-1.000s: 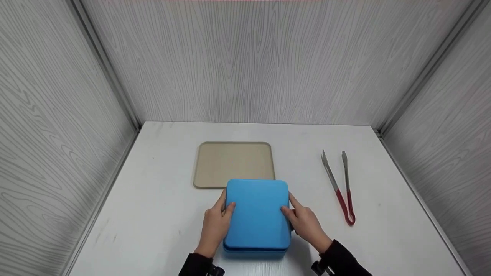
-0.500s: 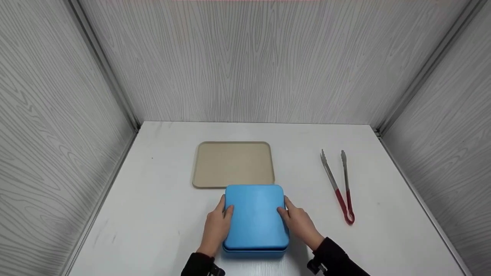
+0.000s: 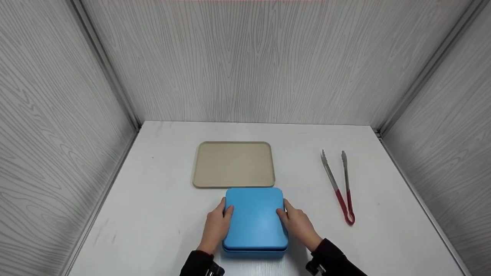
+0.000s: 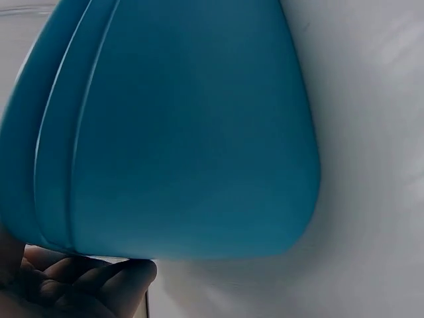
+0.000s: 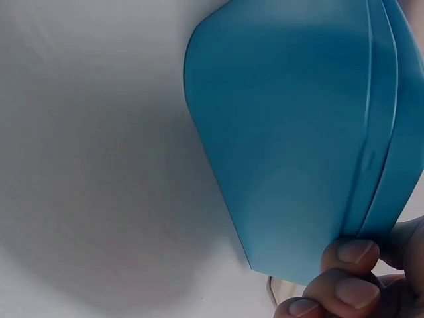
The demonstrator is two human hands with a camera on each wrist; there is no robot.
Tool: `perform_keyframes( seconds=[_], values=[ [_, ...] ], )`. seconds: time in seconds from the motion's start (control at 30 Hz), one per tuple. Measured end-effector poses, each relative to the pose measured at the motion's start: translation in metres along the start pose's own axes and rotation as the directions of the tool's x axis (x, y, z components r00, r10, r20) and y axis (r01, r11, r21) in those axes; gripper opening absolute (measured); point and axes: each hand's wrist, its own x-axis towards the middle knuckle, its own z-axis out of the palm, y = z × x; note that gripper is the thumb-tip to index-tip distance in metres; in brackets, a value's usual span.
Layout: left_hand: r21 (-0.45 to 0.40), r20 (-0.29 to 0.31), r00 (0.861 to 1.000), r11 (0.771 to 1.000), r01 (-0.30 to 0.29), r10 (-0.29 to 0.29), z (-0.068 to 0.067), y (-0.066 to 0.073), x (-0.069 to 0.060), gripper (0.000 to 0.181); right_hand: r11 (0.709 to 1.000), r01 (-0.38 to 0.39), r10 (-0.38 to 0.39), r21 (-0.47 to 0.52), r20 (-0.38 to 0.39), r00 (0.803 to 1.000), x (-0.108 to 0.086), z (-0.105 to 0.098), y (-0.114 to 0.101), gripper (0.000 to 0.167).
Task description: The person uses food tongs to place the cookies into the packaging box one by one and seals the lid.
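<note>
A blue rectangular box [image 3: 254, 254] stands near the front of the white table, its matching lid [image 3: 255, 218] lying over the top. My left hand [image 3: 215, 228] holds the lid's left edge, thumb on the top face and fingers down the side. On the opposite edge, my right hand [image 3: 301, 227] grips the lid in the same way. The right wrist view shows fingertips [image 5: 356, 252] at the seam between lid and box wall. In the left wrist view, curled fingers [image 4: 126, 285] touch the box's far corner. The box's inside is hidden.
Just beyond the box lies a beige tray [image 3: 234, 165]. To the right, metal tongs with red handles [image 3: 347, 207] lie spread on the table [image 3: 153, 214]. Grey wood-grain panels [image 3: 245, 61] enclose the back and both sides.
The lid's far end has come down toward the box, so its top looks flatter and more of the tray's near edge shows. Both hands have lowered slightly with it. Tray and tongs are unmoved.
</note>
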Motion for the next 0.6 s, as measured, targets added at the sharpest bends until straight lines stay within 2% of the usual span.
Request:
perform_keyframes(
  seconds=[0.1, 0.23, 0.6],
  values=[
    [-0.010, 0.025, 1.000, 1.000, 0.012, -0.012, -0.0013, -0.0012, 0.0018, 0.057, 1.000, -0.001, 0.001, -0.002, -0.009, 1.000, -0.0005, -0.0003, -0.0005, 0.058],
    [-0.027, 0.031, 0.999, 1.000, 0.016, -0.015, -0.0019, -0.0027, 0.0038, 0.056, 1.000, -0.013, 0.013, 0.002, -0.013, 1.000, 0.0000, 0.0003, -0.0006, 0.056],
    [-0.052, 0.046, 0.997, 0.997, 0.059, -0.056, -0.0007, -0.0029, 0.0071, 0.055, 0.997, -0.046, 0.044, 0.060, 0.035, 0.998, 0.0001, 0.0007, 0.0032, 0.060]
  ],
)
